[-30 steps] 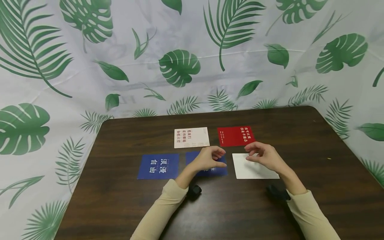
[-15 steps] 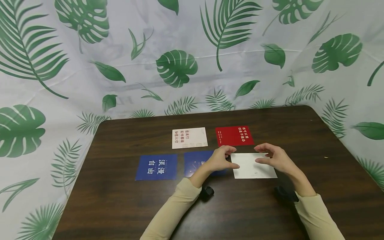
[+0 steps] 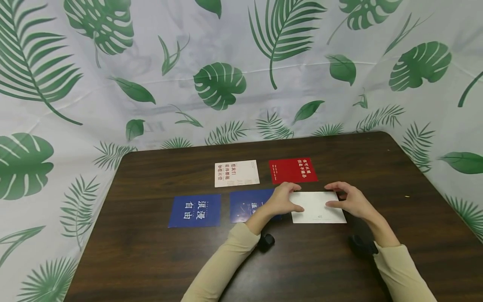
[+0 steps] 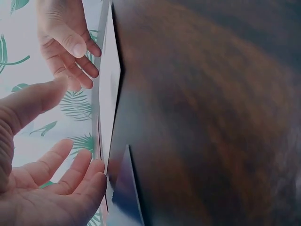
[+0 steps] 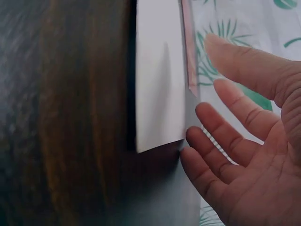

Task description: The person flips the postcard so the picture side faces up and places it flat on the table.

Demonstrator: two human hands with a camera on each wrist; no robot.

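Note:
A blank-looking white card [image 3: 318,212] with a tiny mark near its lower edge lies flat on the dark wooden table. My left hand [image 3: 280,201] hovers at its left edge, thumb and fingers spread apart, partly covering a blue card [image 3: 241,205] with white characters. Over the white card's right side is my right hand [image 3: 351,203], curved with a gap between thumb and fingers. Both palms face each other and hold nothing. In the right wrist view the fingers [image 5: 221,155] stand beside the white card [image 5: 160,84]; the left wrist view shows it between both hands.
Behind the white card lies a red card [image 3: 292,171], with a cream card [image 3: 237,174] to its left. Another blue card [image 3: 194,211] sits at the left. The table [image 3: 151,260] ends at a leaf-print cloth [image 3: 226,121]. Dark wrist devices [image 3: 266,242] sit under the forearms.
My left hand has moved right, off much of the blue card to the white card's left edge. The right hand has shifted slightly right, uncovering more of the white card. The view has drifted slightly.

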